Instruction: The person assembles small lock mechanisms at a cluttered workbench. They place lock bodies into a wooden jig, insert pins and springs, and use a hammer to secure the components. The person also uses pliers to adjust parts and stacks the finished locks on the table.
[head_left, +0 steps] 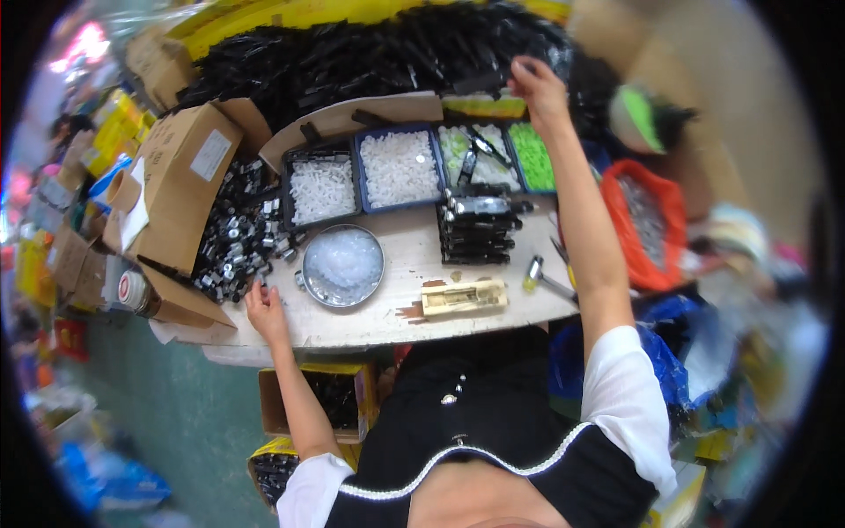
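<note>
At the top right of the table, my right hand (539, 88) reaches up to a heap of black plastic parts (352, 66). Its fingers are pinched at the end of a flat black plastic piece (480, 84). My left hand (266, 312) rests by the table's front edge, fingers loosely apart. Its fingertips are beside a pile of small silver and black metal parts (242, 233), and I make out nothing held. In front of me lies a cream-coloured block fixture (464, 299) with a slot. Behind it stands a stack of black assembled pieces (478, 231).
Trays hold white pieces (400, 167) and green pieces (531, 157). A round metal bowl (343, 266) of translucent bits stands left of centre. A hammer (550, 280) lies right. A red bag (647, 224) sits farther right; a cardboard box (176, 189) stands left.
</note>
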`<move>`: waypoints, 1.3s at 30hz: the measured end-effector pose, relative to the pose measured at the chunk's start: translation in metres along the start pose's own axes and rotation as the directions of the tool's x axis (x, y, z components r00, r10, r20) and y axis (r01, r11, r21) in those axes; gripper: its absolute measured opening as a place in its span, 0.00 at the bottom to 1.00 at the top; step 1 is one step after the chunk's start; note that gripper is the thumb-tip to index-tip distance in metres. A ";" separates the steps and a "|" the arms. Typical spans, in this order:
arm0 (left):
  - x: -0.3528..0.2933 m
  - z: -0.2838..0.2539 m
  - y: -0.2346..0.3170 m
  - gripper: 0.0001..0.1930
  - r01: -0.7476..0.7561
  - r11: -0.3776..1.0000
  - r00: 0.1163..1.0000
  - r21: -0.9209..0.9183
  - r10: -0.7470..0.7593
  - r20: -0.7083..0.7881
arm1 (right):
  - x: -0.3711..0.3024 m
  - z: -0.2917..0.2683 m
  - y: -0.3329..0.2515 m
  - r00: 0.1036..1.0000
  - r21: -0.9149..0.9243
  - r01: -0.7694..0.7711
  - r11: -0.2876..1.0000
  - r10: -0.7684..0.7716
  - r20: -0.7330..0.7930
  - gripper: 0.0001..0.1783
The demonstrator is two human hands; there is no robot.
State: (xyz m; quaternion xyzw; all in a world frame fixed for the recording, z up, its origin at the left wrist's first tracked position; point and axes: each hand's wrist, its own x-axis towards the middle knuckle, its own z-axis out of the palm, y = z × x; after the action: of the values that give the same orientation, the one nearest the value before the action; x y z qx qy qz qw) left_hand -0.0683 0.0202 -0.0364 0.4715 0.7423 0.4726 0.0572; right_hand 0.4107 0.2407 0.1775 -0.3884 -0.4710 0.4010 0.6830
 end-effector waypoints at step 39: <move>0.006 0.009 0.041 0.23 -0.072 0.993 0.922 -0.094 0.102 0.373 | -0.310 -0.003 0.052 0.533 -0.557 0.810 0.186 0.164 0.830 0.23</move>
State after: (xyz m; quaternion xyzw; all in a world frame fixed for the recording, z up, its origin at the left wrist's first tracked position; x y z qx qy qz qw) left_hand -0.0399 0.0352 -0.0082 0.5832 0.6767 0.4042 0.1961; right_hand 0.3313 -0.0238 0.0268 -0.3701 -0.9209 -0.0253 0.1200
